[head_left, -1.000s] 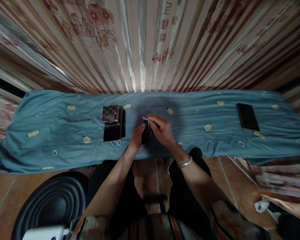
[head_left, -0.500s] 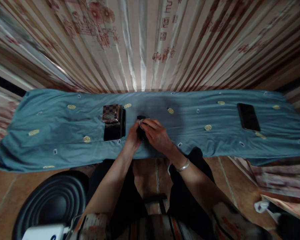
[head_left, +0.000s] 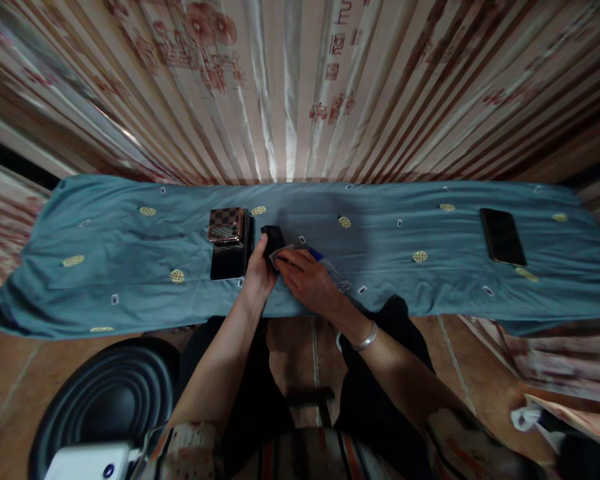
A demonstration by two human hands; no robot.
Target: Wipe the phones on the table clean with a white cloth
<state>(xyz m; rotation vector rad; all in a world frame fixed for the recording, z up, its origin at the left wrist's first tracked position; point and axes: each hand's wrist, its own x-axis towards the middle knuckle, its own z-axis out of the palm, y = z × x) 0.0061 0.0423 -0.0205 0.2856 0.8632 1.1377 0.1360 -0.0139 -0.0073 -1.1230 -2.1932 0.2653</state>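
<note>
In the head view, my left hand (head_left: 261,272) is closed around a black phone (head_left: 274,237), held tilted above the teal cloth. My right hand (head_left: 310,281) pinches a small pale wipe or cloth piece (head_left: 282,253) against the phone's lower right part. Beneath and beside that hand lies a clear plastic packet (head_left: 339,277) with a blue end, partly covered. Just left of my left hand, a brown checkered folding phone (head_left: 225,217) rests on a stack with a glossy black phone (head_left: 227,261).
A long teal cloth (head_left: 105,247) with yellow pineapple prints covers the narrow table. Another dark phone (head_left: 503,236) lies at the right. Pleated curtains (head_left: 290,100) hang behind. On the floor at lower left are a round black ribbed object (head_left: 105,407) and a white device (head_left: 87,463).
My left hand has shifted slightly left, tilting the black phone into view. My right hand has lowered with the pale piece, and the blue-ended packet now shows beside it.
</note>
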